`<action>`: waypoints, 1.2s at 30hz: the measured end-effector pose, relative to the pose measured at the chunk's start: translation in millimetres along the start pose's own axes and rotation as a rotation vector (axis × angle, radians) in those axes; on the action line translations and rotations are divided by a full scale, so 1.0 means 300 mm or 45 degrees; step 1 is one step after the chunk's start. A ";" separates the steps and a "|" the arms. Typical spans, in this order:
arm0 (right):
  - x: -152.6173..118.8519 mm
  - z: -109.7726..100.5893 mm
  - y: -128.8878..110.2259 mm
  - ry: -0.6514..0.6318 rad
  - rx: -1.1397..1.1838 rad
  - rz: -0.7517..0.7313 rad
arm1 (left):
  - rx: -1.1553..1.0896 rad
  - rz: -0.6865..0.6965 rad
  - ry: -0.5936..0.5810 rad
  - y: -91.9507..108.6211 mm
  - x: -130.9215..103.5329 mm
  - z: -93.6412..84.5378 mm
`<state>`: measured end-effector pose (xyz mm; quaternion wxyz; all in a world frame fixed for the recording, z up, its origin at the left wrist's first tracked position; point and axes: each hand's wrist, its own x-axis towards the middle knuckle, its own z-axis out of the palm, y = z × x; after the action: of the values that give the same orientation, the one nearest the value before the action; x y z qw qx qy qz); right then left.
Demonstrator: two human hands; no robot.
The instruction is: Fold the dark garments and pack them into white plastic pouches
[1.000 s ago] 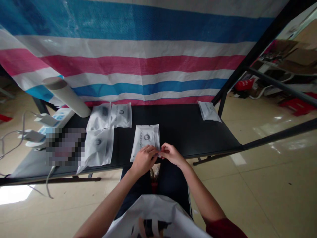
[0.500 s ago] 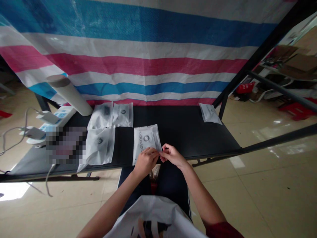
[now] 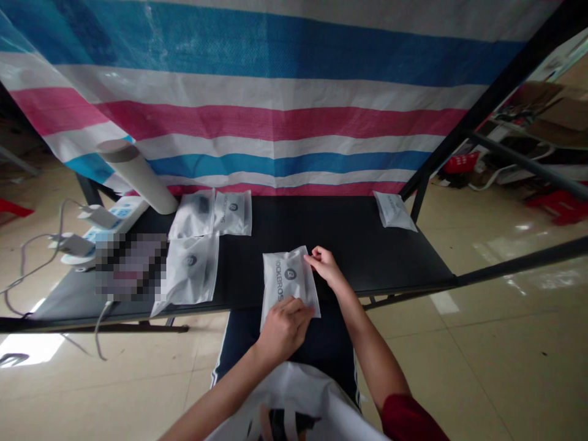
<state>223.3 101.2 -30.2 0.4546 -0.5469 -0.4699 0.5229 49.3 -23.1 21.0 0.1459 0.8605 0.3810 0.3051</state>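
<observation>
A frosted white pouch (image 3: 288, 275) with dark lettering and a round logo lies partly over the front edge of the black table (image 3: 340, 239). The fingers of my left hand (image 3: 287, 324) are closed on its near part, above my lap. At its right edge, toward the far corner, my right hand (image 3: 323, 263) pinches the pouch between thumb and fingers. To the left are three similar pouches: one near the front (image 3: 190, 269) and two behind it, a bulky one (image 3: 193, 214) and a flatter one (image 3: 233, 212).
Another pouch (image 3: 395, 211) lies at the table's far right corner. On the left stand a tilted white bottle (image 3: 140, 177), a power strip (image 3: 122, 214) with plugged chargers, cables and a pixelated object (image 3: 133, 266). A striped sheet (image 3: 275, 122) hangs behind the table.
The pouch between my hands has shifted right and toward me, past the front edge. My left hand has moved down toward my lap; my right hand has moved up along the pouch's right edge.
</observation>
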 end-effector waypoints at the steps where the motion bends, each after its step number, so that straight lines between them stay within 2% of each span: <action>1: 0.024 -0.004 0.002 0.078 -0.030 -0.054 | -0.013 -0.003 0.001 0.011 -0.012 -0.002; 3: 0.058 -0.006 0.003 0.192 -0.135 -0.177 | -0.031 -0.025 -0.007 0.018 -0.033 -0.002; 5: 0.068 0.000 0.006 0.239 -0.298 -0.292 | -0.036 -0.054 -0.025 0.011 -0.043 -0.001; 8: 0.048 0.017 0.009 0.233 -0.519 -0.402 | 0.059 -0.103 -0.052 -0.013 -0.038 -0.006; 10: 0.030 0.026 0.007 0.189 -0.560 -0.428 | 0.190 -0.173 -0.081 -0.031 -0.027 -0.018; 14: 0.017 0.029 -0.004 0.146 -0.543 -0.409 | 0.363 -0.308 -0.174 -0.075 -0.009 -0.047; 18: 0.019 0.025 -0.004 0.148 -0.506 -0.405 | 0.394 -0.332 -0.237 -0.125 -0.014 -0.064; 22: 0.016 0.026 0.004 0.126 -0.404 -0.365 | 0.475 -0.361 -0.167 -0.177 -0.021 -0.091; 25: 0.014 0.028 0.005 0.118 -0.373 -0.361 | 0.570 -0.449 -0.115 -0.216 -0.026 -0.128; 29: 0.015 0.026 0.004 0.124 -0.367 -0.357 | 0.620 -0.492 -0.105 -0.244 -0.048 -0.167; 36: 0.015 0.026 0.009 0.131 -0.331 -0.346 | 0.653 -0.477 -0.067 -0.252 -0.072 -0.145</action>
<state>215.6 105.2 -33.7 0.4700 -0.5583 -0.5793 0.3630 -32.7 12.1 9.0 -0.0124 0.7916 0.5936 0.1447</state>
